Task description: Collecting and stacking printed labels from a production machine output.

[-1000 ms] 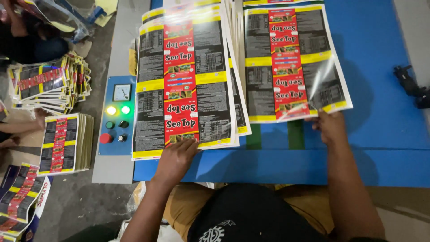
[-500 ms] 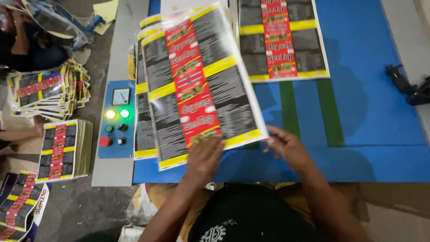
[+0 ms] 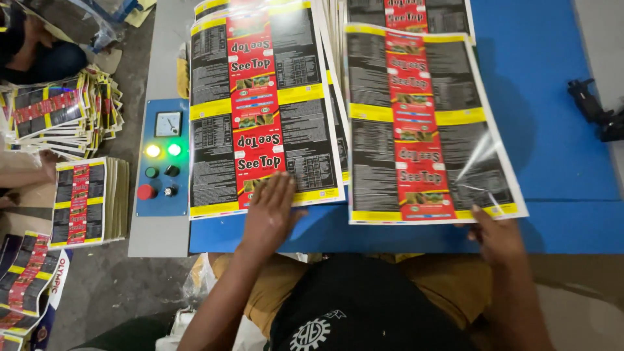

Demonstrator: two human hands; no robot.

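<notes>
A stack of glossy printed label sheets (image 3: 260,110), black, red and yellow, lies on the blue table (image 3: 552,130). My left hand (image 3: 272,211) rests flat on the stack's near edge, fingers spread. My right hand (image 3: 497,237) grips the near right corner of a single glossy sheet (image 3: 422,123), which lies to the right of the stack, lifted slightly off the table. More sheets (image 3: 409,13) lie further back.
A grey-blue control panel (image 3: 162,156) with a gauge, lit lamps, knobs and a red button sits left of the table. Piles of the same sheets (image 3: 84,201) lie on the floor at left, near another person (image 3: 32,45). A black tool (image 3: 595,107) is at the right edge.
My right hand has drawn one sheet off the stack and carried it to the right. My left hand has stayed at the stack's near edge.
</notes>
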